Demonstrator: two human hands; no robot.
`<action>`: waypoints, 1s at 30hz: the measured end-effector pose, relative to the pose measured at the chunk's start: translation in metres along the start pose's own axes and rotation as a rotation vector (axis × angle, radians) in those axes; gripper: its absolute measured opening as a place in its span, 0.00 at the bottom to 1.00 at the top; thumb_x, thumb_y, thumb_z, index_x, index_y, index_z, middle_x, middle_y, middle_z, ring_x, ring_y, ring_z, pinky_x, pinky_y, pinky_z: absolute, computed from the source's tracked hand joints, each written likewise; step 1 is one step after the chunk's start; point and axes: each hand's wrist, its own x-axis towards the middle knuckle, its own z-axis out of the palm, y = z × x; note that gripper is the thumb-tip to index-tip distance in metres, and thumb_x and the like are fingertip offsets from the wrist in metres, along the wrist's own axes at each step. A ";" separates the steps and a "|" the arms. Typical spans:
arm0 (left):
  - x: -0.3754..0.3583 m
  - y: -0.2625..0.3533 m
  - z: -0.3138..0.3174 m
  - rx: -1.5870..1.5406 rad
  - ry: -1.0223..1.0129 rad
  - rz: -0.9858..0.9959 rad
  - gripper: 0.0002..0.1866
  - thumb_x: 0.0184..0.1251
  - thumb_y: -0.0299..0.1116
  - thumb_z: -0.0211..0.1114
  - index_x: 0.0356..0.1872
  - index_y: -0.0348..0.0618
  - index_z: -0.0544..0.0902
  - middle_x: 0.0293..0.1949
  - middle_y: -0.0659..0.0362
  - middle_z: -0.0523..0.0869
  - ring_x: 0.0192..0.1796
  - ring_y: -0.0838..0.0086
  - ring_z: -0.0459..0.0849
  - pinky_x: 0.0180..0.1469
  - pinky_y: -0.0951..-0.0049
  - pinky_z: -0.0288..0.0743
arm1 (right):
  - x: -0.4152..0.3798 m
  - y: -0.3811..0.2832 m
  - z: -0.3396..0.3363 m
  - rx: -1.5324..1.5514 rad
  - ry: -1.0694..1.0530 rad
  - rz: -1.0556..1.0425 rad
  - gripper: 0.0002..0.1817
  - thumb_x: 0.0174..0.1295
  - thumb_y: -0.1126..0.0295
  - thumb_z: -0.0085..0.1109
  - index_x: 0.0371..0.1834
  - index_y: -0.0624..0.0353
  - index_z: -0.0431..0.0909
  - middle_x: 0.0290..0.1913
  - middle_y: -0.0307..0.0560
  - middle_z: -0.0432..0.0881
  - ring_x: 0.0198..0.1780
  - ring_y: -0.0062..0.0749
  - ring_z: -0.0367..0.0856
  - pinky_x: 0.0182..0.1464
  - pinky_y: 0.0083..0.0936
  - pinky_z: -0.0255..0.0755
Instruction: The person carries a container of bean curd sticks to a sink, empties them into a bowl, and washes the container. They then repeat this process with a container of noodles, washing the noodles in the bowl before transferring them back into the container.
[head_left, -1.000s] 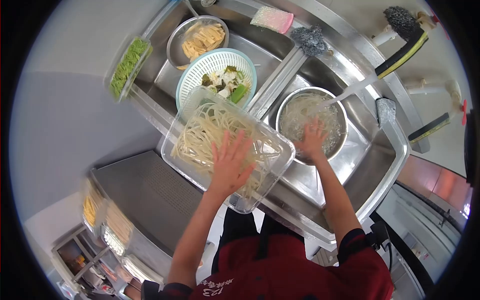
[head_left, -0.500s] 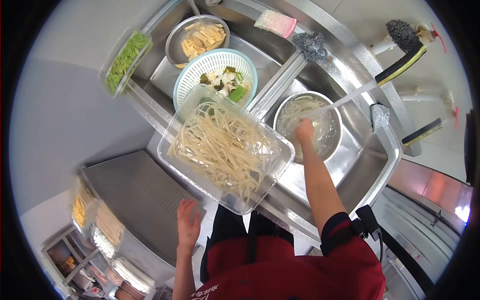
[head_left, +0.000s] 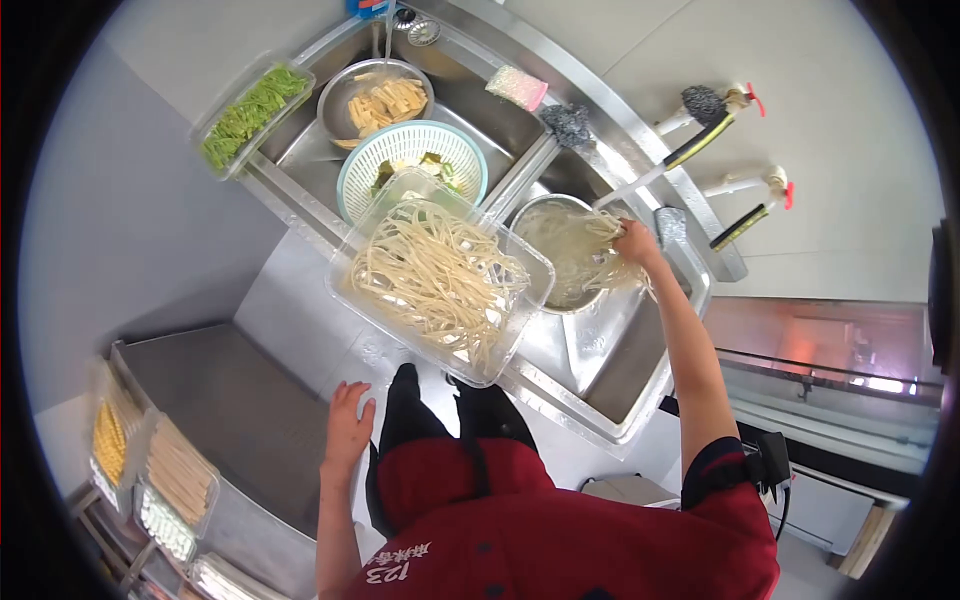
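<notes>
My right hand is closed on pale wide noodles at the right rim of a round metal bowl in the right sink. Strands hang from the hand over the rim, and cloudy water fills the bowl. A clear plastic tub heaped with similar noodles rests across the sink's front edge, left of the bowl. My left hand is empty, fingers apart, below and left of the tub.
In the left sink sit a white-and-blue colander with vegetables and a metal bowl of yellowish strips. A tub of chopped greens stands at far left. Taps with hoses reach in from the right.
My right hand has come up out of the bowl's water and moved right, now with noodles in it. The whole view has shifted. My left hand remains open and empty.
</notes>
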 end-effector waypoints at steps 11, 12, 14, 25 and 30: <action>0.007 -0.030 -0.015 -0.115 0.133 0.125 0.11 0.55 0.27 0.52 0.40 0.40 0.73 0.43 0.50 0.74 0.53 0.52 0.66 0.54 0.63 0.59 | -0.121 -0.102 -0.177 0.086 0.074 -0.167 0.18 0.38 0.73 0.54 0.39 0.59 0.73 0.29 0.51 0.78 0.32 0.38 0.76 0.37 0.28 0.68; 0.006 -0.032 -0.016 -0.137 0.137 0.125 0.11 0.55 0.27 0.52 0.40 0.40 0.73 0.43 0.50 0.74 0.53 0.52 0.66 0.54 0.63 0.59 | -0.130 -0.113 -0.188 0.093 0.072 -0.206 0.18 0.39 0.74 0.54 0.38 0.60 0.73 0.28 0.50 0.78 0.30 0.35 0.75 0.36 0.26 0.67; 0.003 -0.037 -0.024 -0.159 0.142 0.064 0.11 0.55 0.28 0.52 0.40 0.40 0.73 0.43 0.50 0.74 0.53 0.52 0.65 0.54 0.63 0.59 | -0.146 -0.140 -0.203 0.081 0.043 -0.237 0.18 0.40 0.75 0.53 0.39 0.61 0.72 0.28 0.50 0.77 0.31 0.33 0.74 0.38 0.25 0.67; -0.040 -0.077 -0.040 -0.171 0.244 -0.088 0.11 0.55 0.29 0.53 0.40 0.40 0.73 0.43 0.49 0.75 0.52 0.53 0.67 0.54 0.63 0.61 | -0.150 -0.250 -0.135 0.092 -0.111 -0.614 0.18 0.42 0.77 0.54 0.41 0.60 0.72 0.34 0.47 0.78 0.36 0.27 0.74 0.41 0.23 0.66; -0.053 -0.075 -0.046 -0.202 0.272 -0.192 0.11 0.55 0.30 0.53 0.40 0.42 0.74 0.43 0.47 0.75 0.52 0.53 0.67 0.54 0.64 0.61 | -0.124 -0.278 -0.041 0.015 -0.205 -0.566 0.21 0.39 0.72 0.55 0.42 0.53 0.71 0.32 0.57 0.76 0.37 0.45 0.76 0.39 0.30 0.69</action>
